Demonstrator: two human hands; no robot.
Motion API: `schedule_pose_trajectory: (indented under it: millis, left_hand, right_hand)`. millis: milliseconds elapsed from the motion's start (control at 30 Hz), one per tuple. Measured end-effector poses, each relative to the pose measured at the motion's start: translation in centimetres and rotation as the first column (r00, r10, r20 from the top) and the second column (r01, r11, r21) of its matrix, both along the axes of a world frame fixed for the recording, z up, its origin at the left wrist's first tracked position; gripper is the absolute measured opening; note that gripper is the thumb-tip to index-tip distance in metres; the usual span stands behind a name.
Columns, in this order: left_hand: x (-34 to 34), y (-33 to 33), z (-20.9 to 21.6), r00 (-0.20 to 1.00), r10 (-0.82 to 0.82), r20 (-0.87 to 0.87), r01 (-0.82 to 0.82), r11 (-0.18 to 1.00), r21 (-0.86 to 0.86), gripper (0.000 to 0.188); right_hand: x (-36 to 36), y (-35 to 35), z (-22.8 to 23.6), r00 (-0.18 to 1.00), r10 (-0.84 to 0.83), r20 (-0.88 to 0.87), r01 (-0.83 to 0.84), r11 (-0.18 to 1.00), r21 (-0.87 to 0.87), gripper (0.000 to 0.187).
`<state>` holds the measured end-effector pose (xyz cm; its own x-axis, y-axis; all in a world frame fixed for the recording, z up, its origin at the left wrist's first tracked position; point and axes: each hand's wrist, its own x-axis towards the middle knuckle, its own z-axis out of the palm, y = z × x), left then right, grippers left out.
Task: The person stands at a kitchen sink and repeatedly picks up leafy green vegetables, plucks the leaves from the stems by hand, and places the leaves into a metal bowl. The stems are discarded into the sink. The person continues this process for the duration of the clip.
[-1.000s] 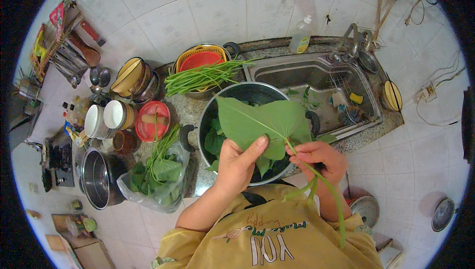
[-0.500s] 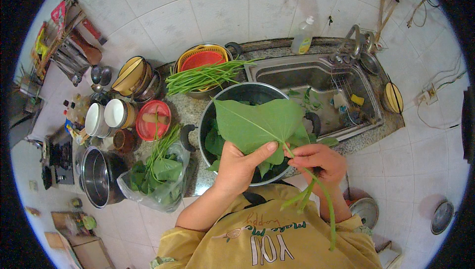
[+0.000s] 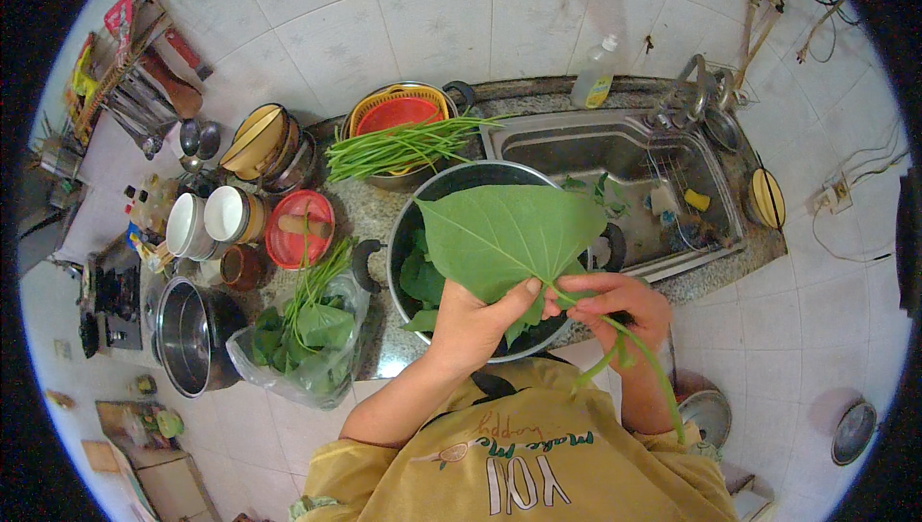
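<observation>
A broad green leaf (image 3: 514, 234) lies spread over the large metal pot (image 3: 396, 234) in front of me. My left hand (image 3: 475, 325) pinches that leaf near its base, the thumb on top. Close beside it, my right hand (image 3: 624, 306) grips the green stem (image 3: 656, 368) just below the leaf; the stem bends down toward my right sleeve. Inside the pot more green leaves (image 3: 420, 277) show, partly covered by the big leaf. Behind the pot, a bundle of thin green stems (image 3: 408, 149) rests across a red basket (image 3: 399, 111). To the left, a clear plastic bag (image 3: 336, 368) holds leafy stems.
A metal sink (image 3: 615, 152) with leaf scraps and a yellow sponge (image 3: 696, 199) is at the right. A soap bottle (image 3: 594, 75) stands behind it. Left are a red plate (image 3: 312, 205), white bowls (image 3: 226, 218) and an empty dark pot (image 3: 192, 339).
The leaf has shifted slightly right and its top edge tilted up. My right fingers have moved closer in round the stem, and the hanging stem has swung right.
</observation>
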<state>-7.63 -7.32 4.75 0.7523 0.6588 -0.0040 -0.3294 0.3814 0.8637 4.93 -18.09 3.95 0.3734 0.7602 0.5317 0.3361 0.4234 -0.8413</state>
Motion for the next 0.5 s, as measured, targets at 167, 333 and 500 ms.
schedule_pose_trajectory:
  millis: [167,333,500]
  left_hand:
    - [0.1,0.3,-0.5,0.999,-0.016,-0.047,0.012,0.995,-0.095,0.012]
    - [-0.1,0.7,-1.5,0.984,-0.115,-0.135,0.097,0.986,-0.133,0.014]
    - [0.0,1.0,-1.9,0.976,-0.055,-0.212,0.083,0.988,0.127,0.012]
  right_hand:
    - [0.1,0.2,-0.5,0.999,-0.023,-0.025,0.021,0.998,-0.056,0.012]
    - [-0.3,0.6,-0.2,0.968,-0.131,-0.214,0.104,0.986,-0.131,0.011]
    - [-0.3,0.9,-0.1,0.963,-0.224,-0.147,0.193,0.961,-0.198,0.010]
